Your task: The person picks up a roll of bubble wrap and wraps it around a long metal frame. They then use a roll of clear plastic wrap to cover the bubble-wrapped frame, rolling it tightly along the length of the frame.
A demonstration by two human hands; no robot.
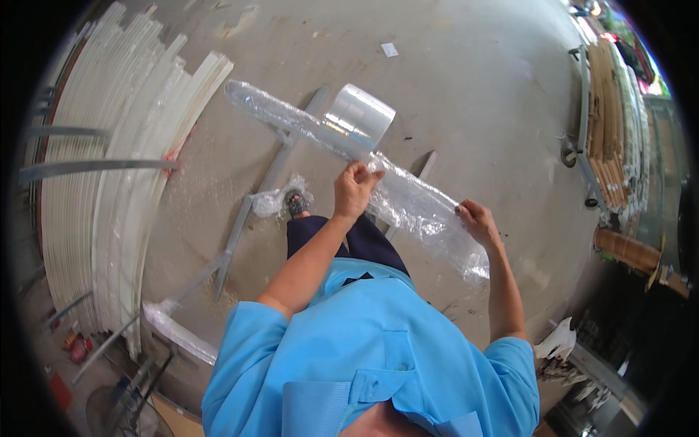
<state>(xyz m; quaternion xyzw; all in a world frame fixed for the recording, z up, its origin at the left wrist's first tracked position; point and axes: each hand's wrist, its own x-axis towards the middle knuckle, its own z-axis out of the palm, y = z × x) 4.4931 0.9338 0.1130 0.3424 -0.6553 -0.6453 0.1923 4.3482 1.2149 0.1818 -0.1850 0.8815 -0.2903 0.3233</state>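
Observation:
A long piece wrapped in clear plastic film (422, 207) lies slantwise in front of me, running from far left to near right. My left hand (354, 189) is closed at its middle, fingertips pinching the film. Further right, my right hand (477, 221) grips the film's edge near the right end, fingers curled. Just beyond my left hand, a shiny roll of clear film (360, 116) rests against the wrapped piece. Whether the roll's film is joined to the wrapping cannot be made out. Grey metal bars of a stand (271, 178) pass beneath the piece.
Long white strips (120, 153) are stacked at the left, with grey metal arms (95, 170) reaching over them. Crumpled film (271, 202) lies by my foot. Another wrapped end (178, 331) sits lower left. A wheeled rack (585, 124) with brown boards (606, 109) stands right.

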